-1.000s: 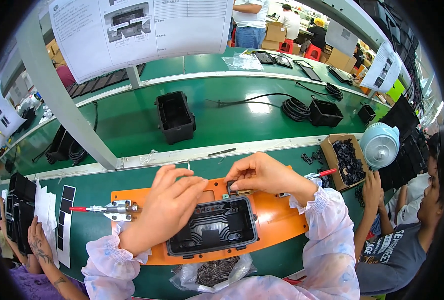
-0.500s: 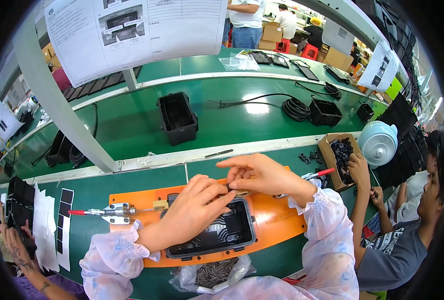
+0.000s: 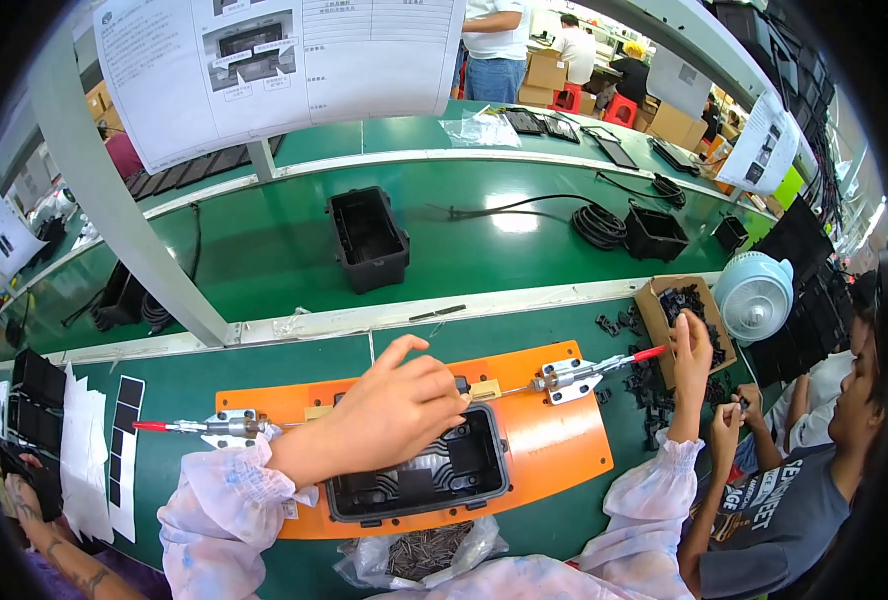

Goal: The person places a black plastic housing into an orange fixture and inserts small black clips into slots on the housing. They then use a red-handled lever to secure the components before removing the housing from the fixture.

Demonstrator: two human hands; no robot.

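A black open housing (image 3: 479,480) with a ribbed interior rests on an orange fixture plate (image 3: 559,450). My left hand (image 3: 389,410) lies across its far left part, its index finger raised and the other fingers curled at the far rim. Whatever those fingertips hold is hidden. Out to the right, my right hand (image 3: 692,350) is at a cardboard box (image 3: 654,310) of small black plastic parts, its fingers bent together. What is in them I cannot make out. Toggle clamps with red handles, one left (image 3: 229,428) and one right (image 3: 574,378), sit on the plate.
Near me is a plastic bag (image 3: 464,560) of small metal pins or screws. Loose black parts (image 3: 654,410) lie beside the box. A co-worker (image 3: 794,500) sits close on the right, next to a blue fan (image 3: 754,298). Another black housing (image 3: 369,245) stands on the far bench.
My right hand has left the fixture and moved right to the cardboard box, uncovering the right clamp. The co-worker's hand has drawn back from the box. My left hand stays over the housing, index finger lifted.
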